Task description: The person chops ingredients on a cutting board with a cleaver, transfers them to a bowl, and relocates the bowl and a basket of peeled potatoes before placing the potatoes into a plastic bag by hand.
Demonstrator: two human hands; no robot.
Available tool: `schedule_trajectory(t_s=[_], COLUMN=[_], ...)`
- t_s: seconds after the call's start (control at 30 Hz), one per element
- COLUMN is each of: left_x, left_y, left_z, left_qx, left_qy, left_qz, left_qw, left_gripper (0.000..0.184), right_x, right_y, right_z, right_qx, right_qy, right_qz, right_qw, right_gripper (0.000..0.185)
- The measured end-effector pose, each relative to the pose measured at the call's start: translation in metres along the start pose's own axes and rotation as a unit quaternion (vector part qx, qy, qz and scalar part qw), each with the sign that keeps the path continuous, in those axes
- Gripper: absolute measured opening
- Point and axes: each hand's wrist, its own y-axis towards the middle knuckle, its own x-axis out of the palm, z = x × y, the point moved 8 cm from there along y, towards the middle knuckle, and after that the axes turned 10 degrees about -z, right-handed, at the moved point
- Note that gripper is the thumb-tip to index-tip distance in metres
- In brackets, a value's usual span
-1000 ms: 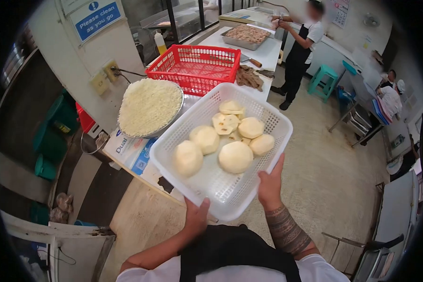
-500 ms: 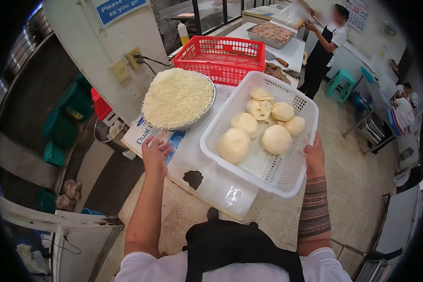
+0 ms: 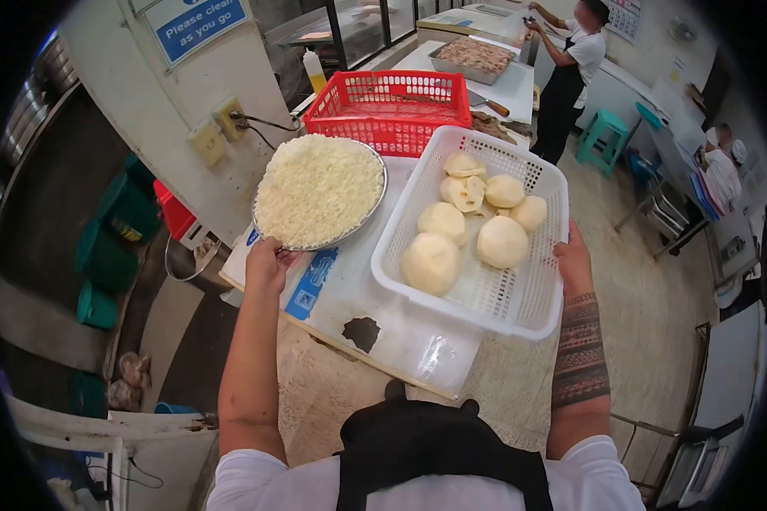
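My left hand [image 3: 268, 267] pinches the near rim of a round metal bowl [image 3: 384, 189] at the left of the table. Heaped high in that bowl is finely chopped or grated, pale yellow-white food [image 3: 320, 189]. My right hand [image 3: 575, 262] grips the right side of a white perforated plastic basket [image 3: 511, 323]; some of its fingers are hidden by the basket wall. Several peeled, pale round vegetables [image 3: 430, 263] lie inside, one with a cut face showing dark holes. The basket is to the right of the bowl and juts past the table's right side.
Behind both containers stands a red plastic crate [image 3: 383, 136]. A knife [image 3: 494, 107] and a metal tray of raw meat [image 3: 473, 58] lie farther back. A co-worker [image 3: 575, 77] stands at the back right, near a green stool [image 3: 602, 140]. Beneath the bowl is a torn printed sheet [image 3: 400, 349].
My left hand has gone from open beside the bowl to holding its near rim. The basket has shifted slightly within view, still in my right hand. The co-worker's arms have moved.
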Motion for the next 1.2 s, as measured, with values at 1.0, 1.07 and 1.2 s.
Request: schedule_trajectory(t_s=[1.0,1.07,1.2], left_x=[-0.099,-0.104,-0.1], left_y=[-0.071,-0.075,-0.093], left_z=[-0.039,-0.039,-0.044], left_qx=[0.063,0.068,0.06], left_qy=[0.005,0.0,-0.044], left_qz=[-0.024,-0.021,-0.02], left_qw=[0.998,0.997,0.997], left_gripper=[0.021,0.021,0.005], right_x=[-0.02,-0.026,-0.049], right_y=[0.089,0.071,-0.007], right_z=[0.098,0.114,0.166], right_qx=[-0.028,-0.01,0.007], right_qy=[0.114,0.269,0.311], right_qz=[-0.018,-0.023,-0.009], right_qw=[0.993,0.963,0.95], right_gripper=[0.074,0.071,0.051])
